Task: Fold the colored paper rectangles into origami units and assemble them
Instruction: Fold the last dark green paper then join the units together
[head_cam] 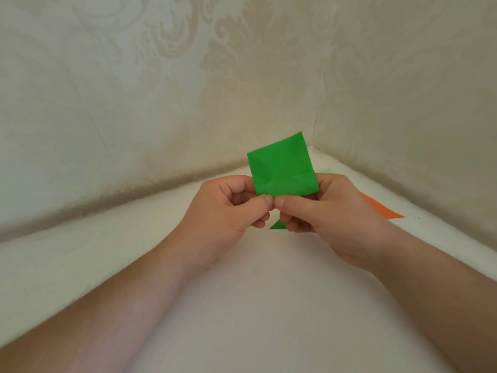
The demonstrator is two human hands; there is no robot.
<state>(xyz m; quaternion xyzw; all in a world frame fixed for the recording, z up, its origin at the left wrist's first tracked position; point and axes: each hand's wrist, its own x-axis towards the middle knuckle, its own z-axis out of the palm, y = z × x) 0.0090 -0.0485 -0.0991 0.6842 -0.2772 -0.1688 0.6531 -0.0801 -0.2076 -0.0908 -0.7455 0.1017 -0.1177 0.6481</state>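
Your left hand [228, 208] and right hand [320, 208] meet above the white surface [242, 305], thumbs tip to tip, both pinching the lower edge of the green paper [281, 170]. The sheet is creased and stands nearly upright between your hands, one corner pointing toward 12 o'clock. A small green tip [277, 225] pokes out beneath your right fingers. Farther off, at 2 o'clock from your right hand, an orange paper piece [382, 210] lies flat. A pale green scrap [326, 170] shows behind the sheet, near the patterned wall [242, 76].
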